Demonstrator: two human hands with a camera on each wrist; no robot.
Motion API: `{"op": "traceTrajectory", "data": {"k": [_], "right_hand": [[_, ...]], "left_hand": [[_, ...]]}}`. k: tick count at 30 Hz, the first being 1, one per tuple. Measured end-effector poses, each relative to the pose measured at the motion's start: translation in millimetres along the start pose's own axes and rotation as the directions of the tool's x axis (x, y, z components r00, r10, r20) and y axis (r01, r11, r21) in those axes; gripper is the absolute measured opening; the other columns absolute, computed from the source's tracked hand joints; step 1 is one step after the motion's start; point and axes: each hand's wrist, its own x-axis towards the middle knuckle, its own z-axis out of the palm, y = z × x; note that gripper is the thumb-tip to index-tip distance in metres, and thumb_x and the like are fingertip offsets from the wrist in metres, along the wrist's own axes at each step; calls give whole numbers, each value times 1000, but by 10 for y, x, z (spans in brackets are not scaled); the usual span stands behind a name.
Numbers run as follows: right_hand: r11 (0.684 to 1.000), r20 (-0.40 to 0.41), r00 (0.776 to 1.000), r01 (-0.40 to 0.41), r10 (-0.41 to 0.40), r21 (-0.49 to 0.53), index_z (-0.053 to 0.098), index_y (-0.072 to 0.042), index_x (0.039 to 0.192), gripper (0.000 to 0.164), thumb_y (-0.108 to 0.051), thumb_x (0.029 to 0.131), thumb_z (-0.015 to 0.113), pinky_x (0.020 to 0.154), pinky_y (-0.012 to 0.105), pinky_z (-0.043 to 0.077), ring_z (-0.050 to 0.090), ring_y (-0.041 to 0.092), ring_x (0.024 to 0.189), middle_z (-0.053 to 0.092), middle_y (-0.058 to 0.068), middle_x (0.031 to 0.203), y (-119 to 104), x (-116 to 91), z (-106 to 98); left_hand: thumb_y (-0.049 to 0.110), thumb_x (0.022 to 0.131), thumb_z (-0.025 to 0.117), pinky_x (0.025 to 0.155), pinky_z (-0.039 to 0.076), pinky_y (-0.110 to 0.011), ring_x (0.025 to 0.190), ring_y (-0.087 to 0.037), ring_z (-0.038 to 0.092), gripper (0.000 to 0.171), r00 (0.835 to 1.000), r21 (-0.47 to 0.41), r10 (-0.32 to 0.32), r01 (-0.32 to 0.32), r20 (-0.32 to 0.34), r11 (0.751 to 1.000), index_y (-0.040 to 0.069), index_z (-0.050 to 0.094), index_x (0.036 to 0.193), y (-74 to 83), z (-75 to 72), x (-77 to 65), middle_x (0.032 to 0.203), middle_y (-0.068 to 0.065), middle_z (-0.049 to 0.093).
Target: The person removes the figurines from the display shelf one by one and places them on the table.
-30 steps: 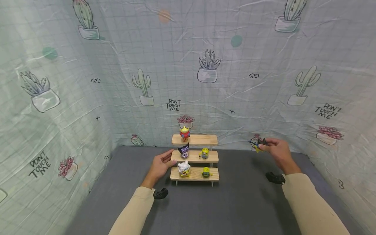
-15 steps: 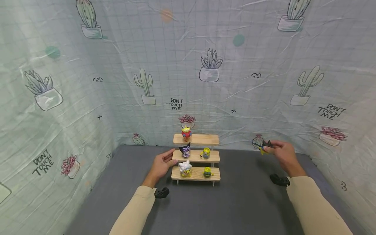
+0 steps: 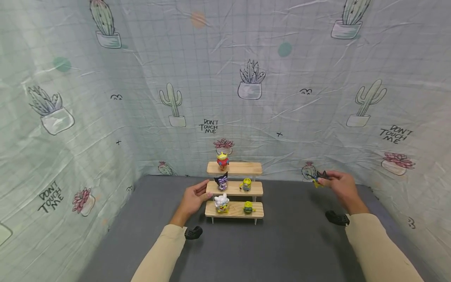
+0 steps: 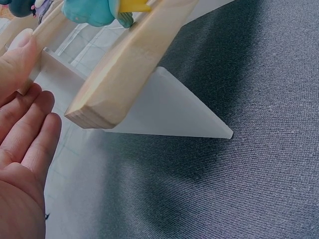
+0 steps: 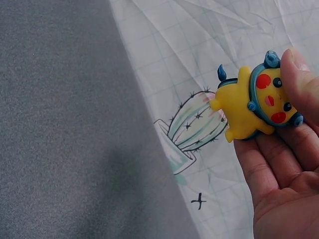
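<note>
A three-step wooden display stand (image 3: 234, 188) holds several small toy figurines. My left hand (image 3: 192, 197) pinches the left end of its middle board, thumb on top and fingers below, as the left wrist view shows. Off to the right, above the table, my right hand (image 3: 341, 186) holds a yellow Pikachu figurine (image 5: 239, 104) in a dark blue hood. Thumb and fingers grip it by the head; its feet stick out to the left in the right wrist view, with part of the head hidden under the thumb.
A red-suited alien figurine (image 3: 222, 161) stands on the top board. A black-hooded figurine (image 3: 222, 182) and a minion (image 3: 246, 184) share the middle one. A white-topped figurine (image 3: 221, 203) and a green-yellow figurine (image 3: 248, 207) stand lowest. A cactus-print curtain (image 3: 282, 109) borders the grey table (image 3: 275, 246).
My right hand has moved slightly to the right and down with the Pikachu figurine, turning it a little. The left hand keeps its hold on the stand.
</note>
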Motion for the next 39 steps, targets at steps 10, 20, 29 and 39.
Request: {"op": "traceTrajectory", "data": {"k": [10, 20, 29, 39], "right_hand": [[999, 1, 1000, -20, 20, 25, 28, 7, 161, 77, -31, 105, 65, 124, 70, 30, 21, 54, 156, 19, 35, 168, 72, 17, -39], [1000, -12, 1000, -6, 7, 26, 30, 10, 160, 76, -29, 105, 64, 123, 69, 33, 26, 55, 154, 23, 37, 166, 137, 0, -87], [1000, -61, 998, -14, 14, 16, 37, 12, 156, 71, -31, 105, 64, 120, 69, 36, 34, 53, 148, 34, 39, 161, 209, 12, -115], [999, -65, 997, -28, 29, 15, 41, 13, 153, 69, -30, 105, 65, 117, 65, 40, 42, 46, 139, 39, 37, 158, 259, 22, -169]], "left_hand": [[2, 96, 73, 112, 53, -47, 141, -38, 56, 60, 1000, -7, 0, 0, -2, 1000, 1, 52, 152, 13, 6, -20, 152, -23, 56], [2, 96, 73, 113, 52, -47, 142, -38, 54, 61, 1000, -11, -3, 3, 4, 1000, 1, 51, 153, 0, 6, -22, 153, -23, 55], [2, 96, 73, 113, 52, -46, 142, -38, 54, 60, 1000, -22, 13, -13, 17, 1000, 2, 52, 153, -11, -11, -10, 153, -24, 55], [2, 96, 72, 113, 52, -47, 143, -38, 54, 61, 1000, -18, 16, -16, 17, 1000, -1, 50, 153, 3, -5, -3, 153, -24, 54]]}}
